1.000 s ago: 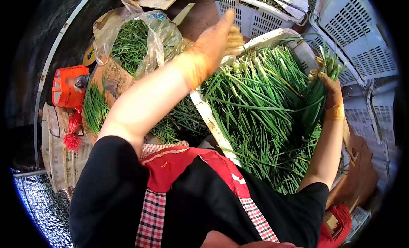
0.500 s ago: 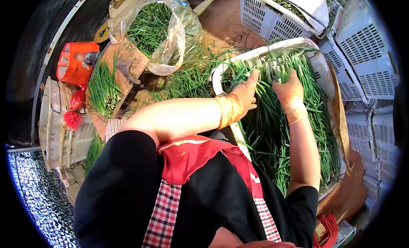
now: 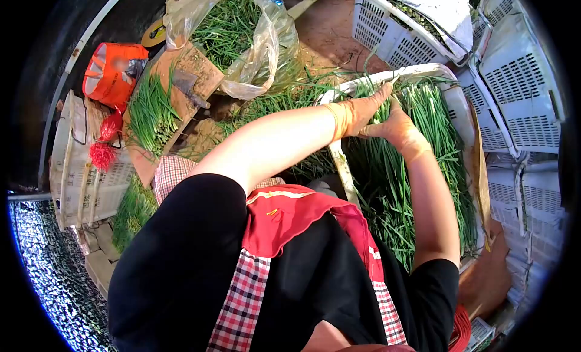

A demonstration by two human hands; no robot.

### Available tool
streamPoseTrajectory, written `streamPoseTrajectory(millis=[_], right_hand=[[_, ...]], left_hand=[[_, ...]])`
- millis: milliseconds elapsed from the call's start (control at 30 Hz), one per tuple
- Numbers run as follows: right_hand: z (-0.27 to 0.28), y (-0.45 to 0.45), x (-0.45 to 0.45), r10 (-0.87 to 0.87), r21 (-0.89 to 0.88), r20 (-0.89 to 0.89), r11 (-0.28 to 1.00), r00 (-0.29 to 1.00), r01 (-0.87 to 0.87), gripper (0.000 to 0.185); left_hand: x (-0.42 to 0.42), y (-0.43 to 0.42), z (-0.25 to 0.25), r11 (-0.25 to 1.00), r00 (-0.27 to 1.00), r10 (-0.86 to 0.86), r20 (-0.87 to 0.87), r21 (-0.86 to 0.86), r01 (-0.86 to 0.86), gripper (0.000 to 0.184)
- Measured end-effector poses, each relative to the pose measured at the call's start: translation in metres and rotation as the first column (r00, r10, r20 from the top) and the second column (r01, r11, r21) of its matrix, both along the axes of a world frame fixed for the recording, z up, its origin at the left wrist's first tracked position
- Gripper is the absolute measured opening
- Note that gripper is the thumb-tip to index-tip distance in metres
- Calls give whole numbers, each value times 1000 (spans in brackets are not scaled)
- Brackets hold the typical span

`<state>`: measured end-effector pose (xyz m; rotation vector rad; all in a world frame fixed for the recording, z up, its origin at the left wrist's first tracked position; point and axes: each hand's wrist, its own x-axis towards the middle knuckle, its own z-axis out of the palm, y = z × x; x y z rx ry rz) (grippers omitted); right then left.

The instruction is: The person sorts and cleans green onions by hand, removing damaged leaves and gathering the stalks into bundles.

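Note:
Both my hands wear tan-orange gloves and meet over the upper end of the white crate (image 3: 344, 170), which is full of long green stalks (image 3: 433, 128). My left hand (image 3: 363, 113) has its fingers stretched out along the pale stalk ends, pointing up and right. Close beside it, my right hand (image 3: 397, 129) has its thumb spread to the left and its fingers upward against the stalks. A few pale ends show between the hands; the undersides of both hands are hidden.
A clear plastic bag (image 3: 275, 49) of greens stands at the upper left. Beside it are a wooden board (image 3: 200, 67) with a stalk bundle (image 3: 151, 119), a cleaver (image 3: 187, 85) and an orange bag (image 3: 111, 76). White perforated crates (image 3: 523, 79) line the right.
My left hand has swung from above the crate down to the stalk ends. My right hand has moved left from the crate's right side, where it held a bunch. The view has shifted.

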<state>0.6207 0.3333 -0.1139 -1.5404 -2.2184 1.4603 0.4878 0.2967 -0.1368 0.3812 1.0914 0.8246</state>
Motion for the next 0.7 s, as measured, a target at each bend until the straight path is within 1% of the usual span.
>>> streamPoseTrajectory(millis=[33,67,100,133,167,200,233,267,300,333,367,400,433,467,500,567,600,633,700], right_hand=[[3,-4,-8,-77,147,215,988,974,46,104],[7,-10,-17,-198,241,325,963,925,122,86],[-1,-7,-11,-194,245,329,963,924,115,86],[-17,3,5,-198,56,19,979,980,197,77],[-25,11,18,-247,-151,-286,966,926,211,69],[-13,9,32,-283,-261,-489,950,825,171,57],[-5,7,42,-371,-333,-530,918,763,215,57],[-4,11,51,-376,-363,-545,911,749,193,55],[-2,12,57,-385,-396,-558,902,735,171,54],[-1,13,57,-370,-363,-526,912,766,191,61],[-3,13,55,-366,-359,-526,914,768,190,61],[-10,13,54,-390,-346,-522,910,758,230,66],[-13,13,52,-414,-332,-520,904,747,270,71],[-8,12,48,-427,-329,-488,898,761,293,78],[-6,13,46,-427,-331,-487,898,762,291,78],[-5,16,40,-401,-296,-401,908,824,298,76],[-8,19,39,-328,-337,-446,924,833,183,74],[-4,15,34,-328,-341,-444,922,834,182,74],[5,7,25,-256,-279,-406,949,877,148,57]], left_hand=[[-2,-4,11,1000,985,11,-172,1,-11,86],[-10,0,10,991,971,-131,-200,-19,129,89],[-19,4,10,964,937,-266,-225,-40,264,92],[-23,1,14,978,932,-203,-299,-13,209,89],[-29,-4,23,987,919,-140,-368,18,157,86],[-28,-16,44,984,905,119,-408,169,-54,75],[-40,-12,36,926,801,279,-530,369,-79,63],[-42,-8,26,875,740,388,-549,471,-109,63],[-42,-10,36,814,672,492,-554,566,-130,63],[-37,-12,45,746,672,524,-522,662,-68,70],[-34,3,27,743,673,528,-519,665,-70,70],[-32,27,-5,770,682,473,-559,639,-10,74],[-31,41,-23,791,686,415,-597,609,52,79],[-27,39,-21,872,712,257,-653,474,120,82],[-23,37,-24,846,732,231,-641,504,175,83],[-8,-4,33,791,906,220,-362,609,51,83],[-4,18,-14,794,882,268,-387,607,25,84],[-5,12,-4,797,882,268,-388,604,23,84],[-10,-7,24,735,792,506,-341,651,-190,79]])
